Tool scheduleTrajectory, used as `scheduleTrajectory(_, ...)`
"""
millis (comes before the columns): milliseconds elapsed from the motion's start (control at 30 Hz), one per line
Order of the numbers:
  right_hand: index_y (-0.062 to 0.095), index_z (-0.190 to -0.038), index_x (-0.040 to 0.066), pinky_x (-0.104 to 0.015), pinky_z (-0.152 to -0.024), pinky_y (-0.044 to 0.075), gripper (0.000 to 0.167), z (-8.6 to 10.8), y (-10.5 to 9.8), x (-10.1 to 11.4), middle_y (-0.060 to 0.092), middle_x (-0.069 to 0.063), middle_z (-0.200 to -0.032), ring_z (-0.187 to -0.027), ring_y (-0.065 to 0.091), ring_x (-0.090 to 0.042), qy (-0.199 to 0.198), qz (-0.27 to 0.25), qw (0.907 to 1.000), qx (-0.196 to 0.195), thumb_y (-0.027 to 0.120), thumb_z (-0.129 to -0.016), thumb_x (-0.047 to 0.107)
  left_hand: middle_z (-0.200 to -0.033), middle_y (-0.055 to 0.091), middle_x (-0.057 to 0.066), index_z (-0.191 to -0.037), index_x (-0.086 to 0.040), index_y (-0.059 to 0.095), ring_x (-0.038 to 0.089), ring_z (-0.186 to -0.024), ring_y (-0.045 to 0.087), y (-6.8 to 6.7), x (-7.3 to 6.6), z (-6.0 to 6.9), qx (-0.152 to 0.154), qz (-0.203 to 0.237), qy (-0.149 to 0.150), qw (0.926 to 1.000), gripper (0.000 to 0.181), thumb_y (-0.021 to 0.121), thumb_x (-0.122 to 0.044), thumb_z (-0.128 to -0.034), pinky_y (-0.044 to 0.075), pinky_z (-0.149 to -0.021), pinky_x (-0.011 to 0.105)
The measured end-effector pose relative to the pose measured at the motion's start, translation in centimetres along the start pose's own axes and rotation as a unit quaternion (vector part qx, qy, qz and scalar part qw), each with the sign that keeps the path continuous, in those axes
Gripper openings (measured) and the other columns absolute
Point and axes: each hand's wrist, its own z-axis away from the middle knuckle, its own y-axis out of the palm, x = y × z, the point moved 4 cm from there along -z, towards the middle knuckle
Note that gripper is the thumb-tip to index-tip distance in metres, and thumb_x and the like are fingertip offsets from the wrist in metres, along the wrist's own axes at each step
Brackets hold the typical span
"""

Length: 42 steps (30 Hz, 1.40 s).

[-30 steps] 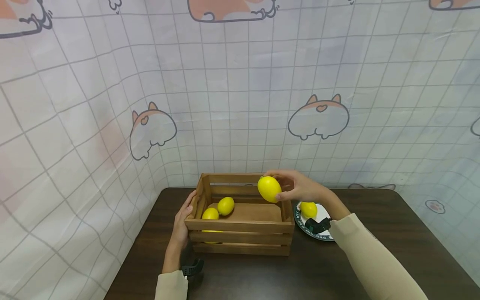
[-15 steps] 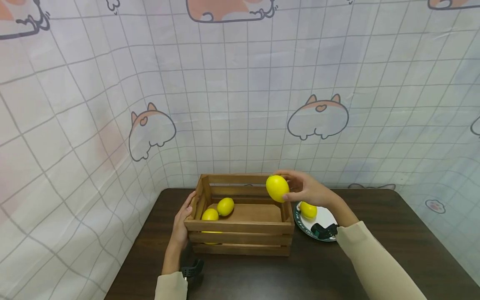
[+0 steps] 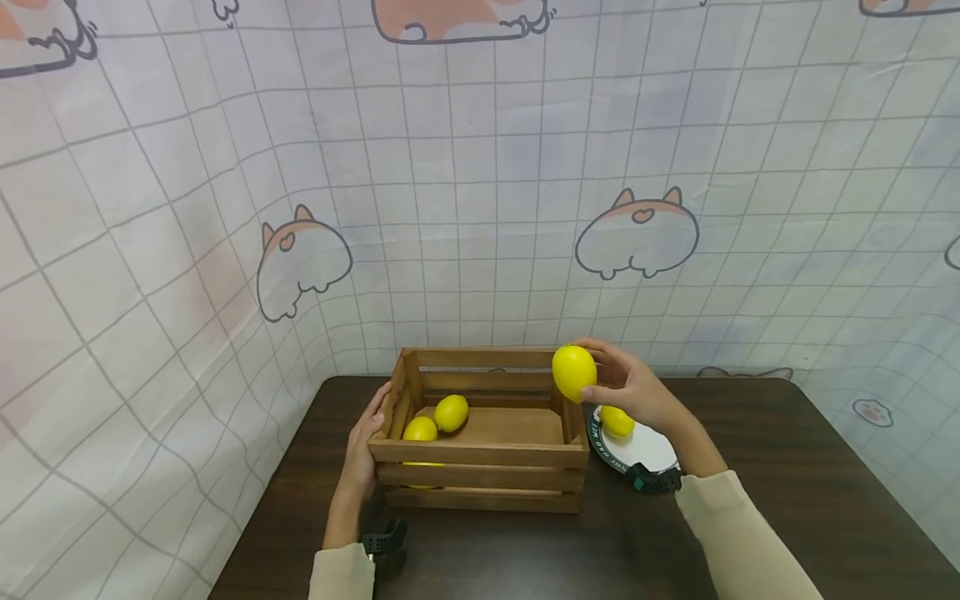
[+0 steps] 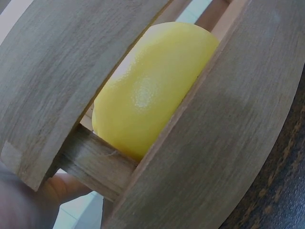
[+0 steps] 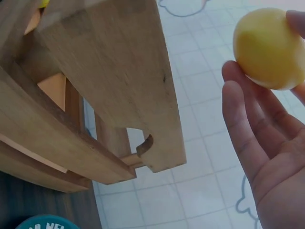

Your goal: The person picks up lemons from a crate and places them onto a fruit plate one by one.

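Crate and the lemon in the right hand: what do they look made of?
The crate looks like wood with a dull brown finish: grain streaks show in both wrist views. The lemon looks smooth and yellow with a soft sheen; that could be waxy peel or molded plastic, and the pictures don't settle which.

Long cream sleeves [image 3: 746, 533]; black strap [image 3: 386, 537] at left wrist, black-and-green band [image 3: 657, 481] at right.
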Motion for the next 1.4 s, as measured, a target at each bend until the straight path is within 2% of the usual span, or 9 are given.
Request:
scheduleTrajectory(167,0.042,-0.152,0.007,-0.03,-0.095,0.057,0.063,1.1,0.0,-0.7,0.059,-0.001,-0.142,-0.122,0.064,-0.011,-0.002,-0.019,0.9986,-0.049,0.067,-0.095,0.0,-0.17,0.024,0.006,-0.161,-0.023,0.034,0.036,-0.155,0.02,0.0,0.0,-0.1,-0.002,-0.001,0.001,1.0,0.053,0.035,-0.029,-0.1083,0.013,-0.121,0.069)
scheduleTrajectory(367,0.042,-0.153,0.008,-0.026,-0.092,0.057,0.062,2.7,-0.2,-1.2,0.06,0.011,-0.138,-0.115,0.066,-0.009,0.002,-0.002,0.9942,-0.108,0.065,-0.096,0.001,-0.171,0.022,0.005,-0.161,-0.024,0.033,0.035,-0.156,0.017,-0.1,0.2,0.0,0.001,-0.002,0.0,1.0,0.053,0.034,-0.029,-0.1084,0.012,-0.121,0.07)
scheduleTrajectory(500,0.042,-0.154,0.008,-0.024,-0.091,0.056,0.062,3.6,-0.3,-1.5,0.061,0.014,-0.137,-0.113,0.066,-0.008,0.009,-0.005,0.991,-0.134,0.065,-0.096,0.001,-0.171,0.021,0.004,-0.161,-0.025,0.033,0.035,-0.156,0.017,-0.1,0.2,0.0,-0.001,-0.003,-0.004,1.0,0.053,0.033,-0.029,-0.1085,0.012,-0.121,0.07)
scheduleTrajectory(700,0.039,-0.155,0.006,-0.02,-0.093,0.054,0.063,5.0,-0.5,-2.1,0.058,0.02,-0.138,-0.113,0.064,-0.005,0.019,-0.005,0.9872,-0.158,0.064,-0.097,0.001,-0.171,0.022,0.004,-0.161,-0.025,0.033,0.035,-0.156,0.018,-0.1,0.2,0.0,-0.001,-0.002,-0.004,1.0,0.053,0.034,-0.029,-0.1084,0.012,-0.122,0.069)
scheduleTrajectory(867,0.039,-0.153,0.002,-0.02,-0.091,0.055,0.061,6.1,-0.6,-2.9,0.059,0.018,-0.137,-0.112,0.065,-0.004,0.018,-0.017,0.9847,-0.173,0.062,-0.097,-0.001,-0.171,0.021,0.004,-0.161,-0.025,0.033,0.035,-0.156,0.017,-0.1,0.2,0.0,0.0,-0.004,-0.005,1.0,0.053,0.033,-0.029,-0.1086,0.012,-0.121,0.07)
scheduleTrajectory(1067,0.039,-0.153,0.001,-0.019,-0.09,0.056,0.06,7.4,-0.7,-4.0,0.059,0.016,-0.135,-0.112,0.066,-0.002,0.029,-0.041,0.9801,-0.192,0.062,-0.097,-0.001,-0.171,0.022,0.005,-0.161,-0.025,0.033,0.036,-0.156,0.018,-0.1,0.2,0.1,-0.001,-0.005,-0.005,1.0,0.053,0.034,-0.029,-0.1084,0.013,-0.121,0.07)
scheduleTrajectory(1400,0.037,-0.153,-0.001,-0.021,-0.086,0.058,0.06,9.2,-0.9,-6.0,0.058,0.017,-0.136,-0.112,0.066,0.0,0.038,-0.07,0.9759,-0.203,0.061,-0.097,-0.005,-0.171,0.023,0.007,-0.161,-0.023,0.034,0.037,-0.156,0.019,0.1,-0.1,0.2,-0.006,0.001,-0.006,1.0,0.053,0.034,-0.028,-0.108,0.012,-0.122,0.069)
